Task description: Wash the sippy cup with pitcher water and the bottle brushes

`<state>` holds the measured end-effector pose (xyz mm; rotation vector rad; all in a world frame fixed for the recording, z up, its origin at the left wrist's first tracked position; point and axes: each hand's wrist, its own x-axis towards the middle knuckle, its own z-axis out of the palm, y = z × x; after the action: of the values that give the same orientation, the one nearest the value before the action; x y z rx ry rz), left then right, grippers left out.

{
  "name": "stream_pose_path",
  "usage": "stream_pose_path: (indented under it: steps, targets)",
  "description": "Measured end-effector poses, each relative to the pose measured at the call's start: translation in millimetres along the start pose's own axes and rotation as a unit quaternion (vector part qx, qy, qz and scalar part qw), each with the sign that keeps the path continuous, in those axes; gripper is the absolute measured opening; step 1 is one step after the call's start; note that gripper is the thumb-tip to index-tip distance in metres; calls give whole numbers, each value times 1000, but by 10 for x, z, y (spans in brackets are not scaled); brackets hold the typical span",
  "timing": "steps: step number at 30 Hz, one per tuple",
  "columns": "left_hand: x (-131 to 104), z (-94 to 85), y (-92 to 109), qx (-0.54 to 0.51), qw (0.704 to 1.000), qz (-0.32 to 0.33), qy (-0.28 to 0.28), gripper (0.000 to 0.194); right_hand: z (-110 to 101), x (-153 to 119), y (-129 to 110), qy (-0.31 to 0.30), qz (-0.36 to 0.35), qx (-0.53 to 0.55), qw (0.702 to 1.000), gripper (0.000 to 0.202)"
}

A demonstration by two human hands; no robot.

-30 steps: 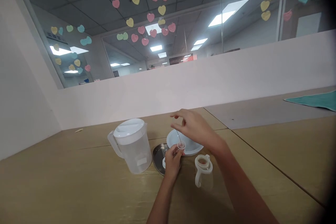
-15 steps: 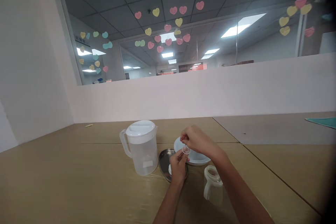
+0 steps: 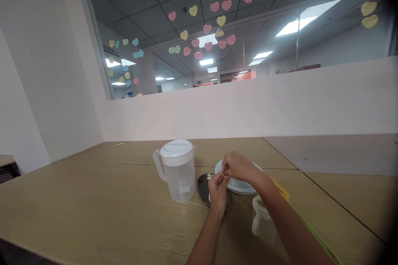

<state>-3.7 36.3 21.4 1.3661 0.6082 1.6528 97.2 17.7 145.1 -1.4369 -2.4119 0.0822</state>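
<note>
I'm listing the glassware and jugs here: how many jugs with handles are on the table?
2: the lidded jug, left of the metal dish, and the small jug, partly behind the right arm. Another could be hidden there.

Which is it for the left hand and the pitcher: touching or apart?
Apart; the head view shows part of the dark tray between pitcher and left hand.
</note>
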Motion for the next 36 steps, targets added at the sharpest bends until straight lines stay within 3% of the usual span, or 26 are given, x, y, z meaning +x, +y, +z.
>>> stream_pose_path:
  steps: [3, 6, 11, 19, 22, 25, 27, 30, 36]
  targets:
    - [3, -3, -5, 27, 1000, 2, -9, 25, -23, 13, 53, 10, -19, 17, 1000, 20]
    - [-2, -10, 1, 105, 994, 6, -11, 26, -78, -4, 28, 59, -40, 20, 997, 22]
    - [-21, -37, 45, 266, 963, 50, 12, 26, -208, -113, -82, 103, -45, -12, 994, 22]
    - [-23, -32, -74, 319, 943, 93, 7, 20, -412, -324, -155, 126, -27, -16, 992, 24]
    - [-37, -73, -141, 323, 943, 77, 0, 20, -477, -418, -180, 191, -34, 55, 979, 26]
    - [-71, -111, -191, 328, 943, 57, -3, 19, -558, -510, -149, 301, -26, 157, 940, 25]
    - [-90, -119, -207, 315, 948, 43, 6, 21, -583, -501, -34, 333, 3, 190, 923, 22]
    - [-93, -116, -198, 292, 956, 21, 12, 25, -483, -317, 313, 315, 75, 194, 926, 18]
    - [-45, -123, -124, 258, 966, 2, -23, 28, 85, 159, 1065, 160, 194, 153, 956, 10]
